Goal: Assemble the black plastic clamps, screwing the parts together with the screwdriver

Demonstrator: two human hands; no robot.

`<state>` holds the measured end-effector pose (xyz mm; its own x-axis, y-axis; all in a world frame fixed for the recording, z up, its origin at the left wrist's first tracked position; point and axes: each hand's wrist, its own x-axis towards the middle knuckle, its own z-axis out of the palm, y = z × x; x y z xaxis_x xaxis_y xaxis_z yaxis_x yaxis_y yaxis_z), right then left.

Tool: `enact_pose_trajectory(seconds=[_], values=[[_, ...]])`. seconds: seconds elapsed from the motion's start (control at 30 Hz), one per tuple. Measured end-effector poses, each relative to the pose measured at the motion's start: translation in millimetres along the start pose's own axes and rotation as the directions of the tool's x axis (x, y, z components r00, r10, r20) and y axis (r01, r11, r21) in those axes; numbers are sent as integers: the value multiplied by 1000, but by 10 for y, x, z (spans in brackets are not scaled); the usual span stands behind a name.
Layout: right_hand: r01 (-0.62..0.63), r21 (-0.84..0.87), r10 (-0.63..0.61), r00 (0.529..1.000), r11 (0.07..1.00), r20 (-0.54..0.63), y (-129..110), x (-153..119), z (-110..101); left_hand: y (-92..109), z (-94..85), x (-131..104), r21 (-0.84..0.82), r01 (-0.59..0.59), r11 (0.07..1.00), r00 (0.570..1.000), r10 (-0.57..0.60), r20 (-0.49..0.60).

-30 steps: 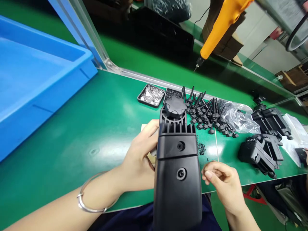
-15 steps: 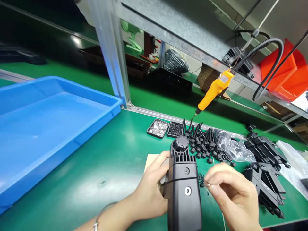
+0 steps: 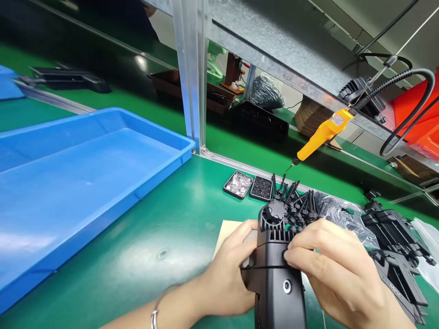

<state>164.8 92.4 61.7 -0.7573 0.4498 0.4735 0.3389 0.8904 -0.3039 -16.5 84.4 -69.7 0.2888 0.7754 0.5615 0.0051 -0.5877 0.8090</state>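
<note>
My left hand (image 3: 231, 269) is wrapped round the side of a black plastic tool body (image 3: 279, 297), which stands upright with a round knob (image 3: 277, 210) and vent ribs at its top. A silvery washer (image 3: 287, 286) sits in a recess on its front face. Against the upper part of that face, the fingertips of my right hand (image 3: 336, 265) are pinched together. They cover the upper hole, and whatever is between them is hidden. A pale sheet (image 3: 224, 233) lies partly under the left hand.
A blue tray (image 3: 137, 183) fills the left. Behind the tool body are a dish of silvery washers (image 3: 239, 184), a dish of small black screws (image 3: 261, 188) and several black knobbed bolts (image 3: 303, 208). An orange electric screwdriver (image 3: 324, 135) hangs above. Black parts (image 3: 398, 274) lie at right.
My right hand has moved left from beside the tool body onto its upper front face, carrying a tiny light piece in its pinch. The view has shifted, and the left hand keeps its hold.
</note>
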Motion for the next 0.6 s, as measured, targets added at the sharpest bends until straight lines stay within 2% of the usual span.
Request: enact_pose_trajectory(seconds=[0.07,0.17,0.3,0.37,0.43,0.47,0.53,0.6], values=[[-31,-24,32,997,999,64,-44,26,-53,15,-6,5,1,1,1000,1000,-1,5],[-64,-178,87,989,982,122,-132,14,-103,31,-11,17,10,-3,1000,1000,3,11],[31,-445,41,988,895,152,-217,-162,-52,13,-8,15,37,-16,999,1000,17,-17],[5,-487,60,991,874,118,-198,-326,-3,3,-6,10,37,-15,999,1000,15,-8],[-121,-447,117,992,886,-36,-111,-533,39,5,-8,10,43,4,999,1000,-4,6],[-201,-397,155,977,896,-146,-40,-650,60,11,-10,12,48,12,999,1000,-13,12],[-381,-240,293,896,893,-334,139,-907,118,24,-14,20,53,17,998,1000,-17,6],[-556,-84,490,786,827,-377,325,-1194,220,25,-15,26,52,5,999,1000,-4,-11]])
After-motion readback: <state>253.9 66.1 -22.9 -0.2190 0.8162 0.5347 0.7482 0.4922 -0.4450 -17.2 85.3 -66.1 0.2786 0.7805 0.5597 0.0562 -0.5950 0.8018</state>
